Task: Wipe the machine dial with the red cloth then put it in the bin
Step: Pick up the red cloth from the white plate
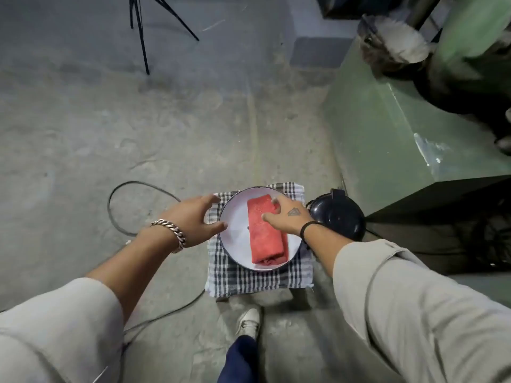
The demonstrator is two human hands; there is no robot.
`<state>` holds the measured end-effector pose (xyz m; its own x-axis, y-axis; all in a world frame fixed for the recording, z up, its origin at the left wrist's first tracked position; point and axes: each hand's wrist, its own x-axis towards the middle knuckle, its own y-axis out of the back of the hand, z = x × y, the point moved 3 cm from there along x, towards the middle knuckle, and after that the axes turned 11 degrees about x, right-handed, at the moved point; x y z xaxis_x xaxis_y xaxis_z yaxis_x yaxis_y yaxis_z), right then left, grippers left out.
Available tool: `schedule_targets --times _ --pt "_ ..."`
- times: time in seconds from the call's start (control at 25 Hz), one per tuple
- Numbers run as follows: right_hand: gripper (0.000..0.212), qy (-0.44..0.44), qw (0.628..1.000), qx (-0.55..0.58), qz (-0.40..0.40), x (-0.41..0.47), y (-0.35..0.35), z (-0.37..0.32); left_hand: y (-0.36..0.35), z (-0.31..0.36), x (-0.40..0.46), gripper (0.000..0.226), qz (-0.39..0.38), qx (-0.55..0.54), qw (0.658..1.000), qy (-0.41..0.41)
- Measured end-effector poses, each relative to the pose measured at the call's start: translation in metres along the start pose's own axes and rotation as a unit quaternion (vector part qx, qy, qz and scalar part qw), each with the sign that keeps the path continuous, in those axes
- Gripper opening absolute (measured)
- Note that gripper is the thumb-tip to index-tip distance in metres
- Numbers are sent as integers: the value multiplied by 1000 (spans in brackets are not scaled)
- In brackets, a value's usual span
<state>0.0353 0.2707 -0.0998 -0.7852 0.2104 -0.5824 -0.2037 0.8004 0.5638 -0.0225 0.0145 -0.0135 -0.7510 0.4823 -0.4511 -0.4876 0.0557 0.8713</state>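
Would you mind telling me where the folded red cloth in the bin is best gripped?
Pinch the far end of the red cloth from above, where the right hand already rests. It lies flat as a long folded strip in the shallow bin, so its end edges are open to the fingers.

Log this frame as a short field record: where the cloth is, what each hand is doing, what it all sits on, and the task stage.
cloth: red cloth, folded, lying in the round white bin
left hand: open, at the bin's left rim
right hand: fingers resting on the cloth's top end, grip not closed
support: checked towel over a low stand
nearby: green machine, black round object
stage: unclear, either picking up or just placed
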Motion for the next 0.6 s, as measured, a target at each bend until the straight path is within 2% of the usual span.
schedule_targets --times 0.08,0.16,0.24,0.32,0.44,0.6 --pt "57 -54 999 -5 1 20 -20 15 -8 -6 16 71 9 1 1000 1" --pt "71 -115 993 -30 -4 26 -41 32 -14 -8 26 71 4 4 1000 -4" --pt "87 -142 989 -37 20 32 -55 42 -16 -7 37 71 11 4 1000 -7" --pt "89 -157 986 -26 50 38 -62 49 -17 -7 45 71 22 15 1000 -11" --pt "78 -220 971 81 53 42 -67 53 -17 -6 47 71 23 29 999 -7" --pt "36 -163 954 251 17 32 -51 34 -1 2 46 71 16 21 1000 -12"
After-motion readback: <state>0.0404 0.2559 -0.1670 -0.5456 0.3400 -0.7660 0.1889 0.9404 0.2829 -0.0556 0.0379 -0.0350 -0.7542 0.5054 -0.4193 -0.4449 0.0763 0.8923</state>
